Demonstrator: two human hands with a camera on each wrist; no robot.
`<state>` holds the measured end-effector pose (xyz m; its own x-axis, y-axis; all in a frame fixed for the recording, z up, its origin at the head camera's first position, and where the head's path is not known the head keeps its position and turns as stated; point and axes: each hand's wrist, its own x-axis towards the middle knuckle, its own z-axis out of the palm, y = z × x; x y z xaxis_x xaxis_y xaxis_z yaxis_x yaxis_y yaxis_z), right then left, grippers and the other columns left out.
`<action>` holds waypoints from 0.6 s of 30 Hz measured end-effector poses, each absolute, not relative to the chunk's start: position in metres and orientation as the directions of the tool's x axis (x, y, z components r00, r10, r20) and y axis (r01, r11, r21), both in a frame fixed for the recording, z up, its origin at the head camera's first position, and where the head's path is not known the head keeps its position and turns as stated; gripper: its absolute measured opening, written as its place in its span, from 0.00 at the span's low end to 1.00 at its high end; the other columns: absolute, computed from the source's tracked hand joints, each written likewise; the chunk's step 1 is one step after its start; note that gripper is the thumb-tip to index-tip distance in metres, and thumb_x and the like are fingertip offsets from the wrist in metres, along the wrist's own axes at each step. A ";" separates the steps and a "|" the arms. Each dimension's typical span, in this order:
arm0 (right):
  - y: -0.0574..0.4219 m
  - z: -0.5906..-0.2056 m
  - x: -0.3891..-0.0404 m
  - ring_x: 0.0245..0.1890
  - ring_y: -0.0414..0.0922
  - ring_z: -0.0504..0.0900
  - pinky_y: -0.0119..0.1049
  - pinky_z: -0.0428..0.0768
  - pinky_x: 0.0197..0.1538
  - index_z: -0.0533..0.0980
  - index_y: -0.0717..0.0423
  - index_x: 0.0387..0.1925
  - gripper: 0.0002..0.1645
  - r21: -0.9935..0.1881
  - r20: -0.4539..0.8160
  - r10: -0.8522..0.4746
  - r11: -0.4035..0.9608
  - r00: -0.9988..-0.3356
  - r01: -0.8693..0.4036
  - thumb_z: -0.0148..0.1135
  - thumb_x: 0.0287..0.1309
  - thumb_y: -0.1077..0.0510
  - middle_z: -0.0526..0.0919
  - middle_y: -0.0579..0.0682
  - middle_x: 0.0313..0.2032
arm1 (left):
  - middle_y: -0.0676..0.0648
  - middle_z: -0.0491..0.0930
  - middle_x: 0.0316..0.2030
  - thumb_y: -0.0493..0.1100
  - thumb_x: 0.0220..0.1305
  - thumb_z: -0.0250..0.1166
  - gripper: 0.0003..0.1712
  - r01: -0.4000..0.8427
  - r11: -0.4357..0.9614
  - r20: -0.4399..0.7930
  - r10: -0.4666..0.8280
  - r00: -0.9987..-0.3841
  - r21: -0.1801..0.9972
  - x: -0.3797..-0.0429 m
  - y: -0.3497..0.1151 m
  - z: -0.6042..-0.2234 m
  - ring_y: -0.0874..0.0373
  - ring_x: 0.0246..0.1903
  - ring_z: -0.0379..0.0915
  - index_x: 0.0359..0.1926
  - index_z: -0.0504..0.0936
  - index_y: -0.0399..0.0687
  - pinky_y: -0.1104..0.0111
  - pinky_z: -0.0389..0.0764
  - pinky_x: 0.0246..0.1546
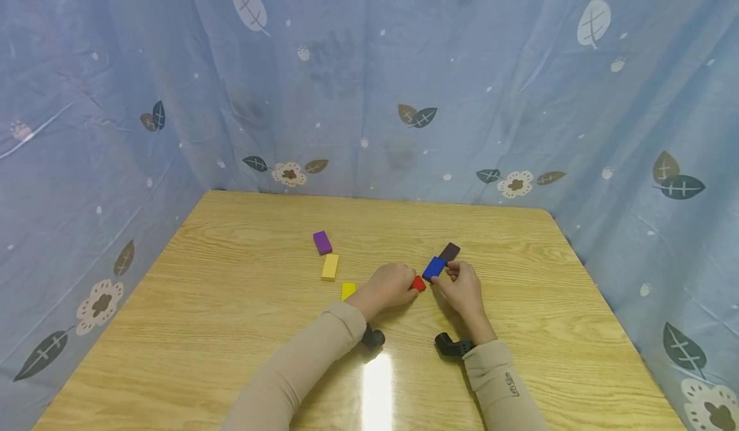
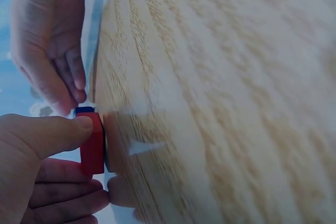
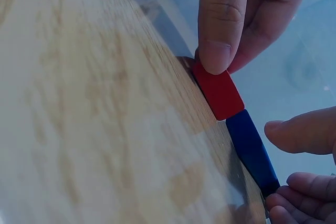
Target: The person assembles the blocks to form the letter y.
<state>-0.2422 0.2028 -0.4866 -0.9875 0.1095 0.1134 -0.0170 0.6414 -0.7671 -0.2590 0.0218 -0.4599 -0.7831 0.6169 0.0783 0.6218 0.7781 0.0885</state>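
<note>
The desk [image 1: 260, 328] is being enclosed on its left, far and right sides by a blue curtain [image 1: 346, 84]. Left of centre, a loose row is being formed, far to near, by a purple block [image 1: 322, 243], a pale yellow block [image 1: 330, 268] just beside it, and a bright yellow block [image 1: 348, 290]. The near part of the bright yellow block is being covered by the left hand [image 1: 387, 288] and its wrist. From above, part of the red block [image 1: 418, 283] is also being hidden by that hand. On the right, a dark brown block [image 1: 450, 253] is being met at its near end by the blue block [image 1: 434, 269].

The red block is being pinched by the left hand near the desk surface, its right end being placed at the near end of the blue block. The blue block is being flanked by the right hand [image 1: 464, 290]: its thumb and fingers are being held loosely apart, and firm contact cannot be told.

Light wood grain is being displayed by the desk, and a strip of glare [image 1: 377, 392] is being reflected at near centre. Flat, smooth, rectangular forms are being presented by the blocks. Leaves and flowers are being shown on the creased curtain cloth. Each forearm is being covered by a beige sleeve [image 1: 502, 380].
</note>
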 end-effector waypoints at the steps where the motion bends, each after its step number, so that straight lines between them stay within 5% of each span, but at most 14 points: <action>1: 0.203 -0.487 -0.242 0.51 0.59 0.75 0.48 0.77 0.55 0.67 0.72 0.54 0.32 -0.766 0.115 0.109 0.642 -0.987 -0.018 0.67 0.54 0.57 0.73 0.67 0.51 | 0.55 0.69 0.18 0.52 0.60 0.65 0.15 0.621 0.778 0.076 0.616 -0.784 0.092 -0.259 0.022 -0.460 0.63 0.17 0.63 0.24 0.76 0.49 0.74 0.62 0.15; 18: 0.206 -0.488 -0.243 0.57 0.61 0.71 0.52 0.72 0.58 0.63 0.71 0.60 0.40 -0.745 0.112 0.110 0.667 -0.988 -0.010 0.67 0.53 0.53 0.71 0.68 0.56 | 0.55 0.69 0.18 0.51 0.60 0.64 0.14 0.617 0.780 0.070 0.613 -0.787 0.107 -0.262 0.026 -0.461 0.63 0.18 0.62 0.24 0.75 0.49 0.74 0.61 0.16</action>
<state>-0.2428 0.2064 -0.4878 -0.9876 0.1100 0.1122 -0.0103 0.6673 -0.7447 -0.2615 0.0262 -0.4607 -0.7870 0.6130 0.0701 0.6169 0.7798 0.1066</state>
